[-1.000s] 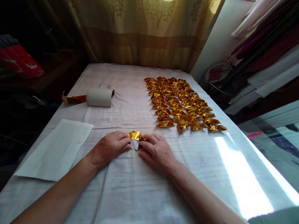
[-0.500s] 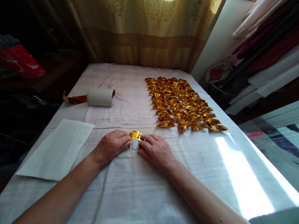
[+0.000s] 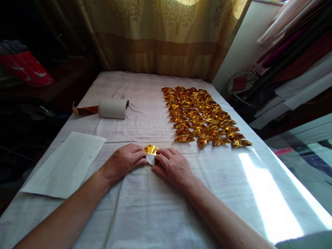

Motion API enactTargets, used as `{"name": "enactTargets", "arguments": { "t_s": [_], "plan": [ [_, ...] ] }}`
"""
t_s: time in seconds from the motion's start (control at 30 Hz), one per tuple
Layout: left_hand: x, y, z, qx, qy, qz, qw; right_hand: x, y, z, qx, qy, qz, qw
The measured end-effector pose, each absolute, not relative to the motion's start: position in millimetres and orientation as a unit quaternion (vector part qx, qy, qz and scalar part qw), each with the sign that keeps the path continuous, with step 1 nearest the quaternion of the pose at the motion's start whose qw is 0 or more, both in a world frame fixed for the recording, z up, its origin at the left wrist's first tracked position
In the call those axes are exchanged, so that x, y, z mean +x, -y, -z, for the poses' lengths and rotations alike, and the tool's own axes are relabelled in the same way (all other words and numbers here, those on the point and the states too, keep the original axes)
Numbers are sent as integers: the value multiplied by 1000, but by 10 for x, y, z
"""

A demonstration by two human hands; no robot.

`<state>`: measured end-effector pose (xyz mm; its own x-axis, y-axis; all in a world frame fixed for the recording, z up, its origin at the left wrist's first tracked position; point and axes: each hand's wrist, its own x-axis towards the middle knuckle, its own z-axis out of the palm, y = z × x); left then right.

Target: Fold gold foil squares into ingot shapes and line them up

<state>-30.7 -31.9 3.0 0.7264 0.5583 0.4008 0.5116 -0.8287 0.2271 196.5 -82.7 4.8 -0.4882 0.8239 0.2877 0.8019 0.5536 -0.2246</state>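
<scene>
A long table [image 3: 141, 218] draped in a pale, faintly creased white cloth fills the head view, running back to a heavy gold curtain [image 3: 163, 33] woven with a tree pattern and a darker band across its lower part. A bright patch of sunlight falls on the cloth at the near right edge.

Near the middle of the table, both hands lie low on the cloth with their fingertips meeting. The left hand [image 3: 123, 162] and the right hand [image 3: 172, 167] each pinch one side of a small gold foil piece [image 3: 150, 150], which sits between them on the cloth. Its top is shiny, crinkled gold; a rounded flap of its plain white underside shows just below, between the thumbs.

Farther back on the right, many folded gold foil pieces [image 3: 201, 116] lie in close rows, forming a slanted block of glittering, puffed, boat-like shapes. On the left, a flat sheet of white paper [image 3: 66, 164] lies near the left forearm. Behind it rests a white roll [image 3: 113, 108] on its side, with a strip of coppery foil [image 3: 85, 109] trailing from its left end. Stacked fabrics in pink, maroon and white lean at the far right.
</scene>
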Motion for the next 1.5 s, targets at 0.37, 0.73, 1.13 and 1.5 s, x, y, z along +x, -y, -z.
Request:
{"name": "enactTargets", "arguments": {
  "t_s": [0.37, 0.73, 1.13, 1.5],
  "plan": [
    [-334, 338, -31, 932, -273, -231, 59, 1983, 837, -1, -468, 860, -21, 202],
    [-298, 424, 2, 898, -344, -255, 99, 2020, 815, 52, -510, 815, -92, 260],
    [-148, 457, -26, 861, -438, -246, 79, 1975, 805, 100, -580, 772, -82, 247],
    [-142, 458, 38, 879, -426, -207, 58, 1934, 828, 83, -532, 820, -38, 210]
  ]
}}
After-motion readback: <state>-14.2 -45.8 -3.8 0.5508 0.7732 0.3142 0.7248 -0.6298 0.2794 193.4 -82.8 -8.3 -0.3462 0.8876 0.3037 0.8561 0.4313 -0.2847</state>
